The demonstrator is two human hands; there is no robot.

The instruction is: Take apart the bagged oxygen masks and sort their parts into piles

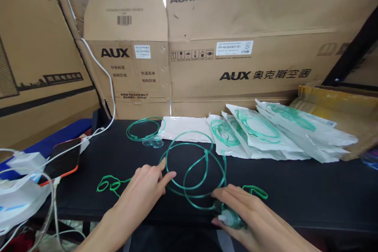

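The green tubing (195, 169) lies in loose overlapping loops at the middle of the black table (310, 189), its near end running into a small clear-green connector (228, 217) at the table's near edge. The left hand (144, 193), at about 9 o'clock of the coil, is half open, fingertips pinching or pressing the loop's left side; whether it truly grips the tube cannot be told. The right hand (251, 214), at about 5 o'clock, is curled narrowly over the connector, holding it. Coiling this neatly seems to call for keeping the connector pinned while the left hand gathers the loops to one size, without kinking the soft tube. A second small coil (143, 129) sits at 11 o'clock, sealed pouches (265, 134) at 1 o'clock, green elastic straps (110, 184) at 9 o'clock, and a phone (63, 159) farther left.
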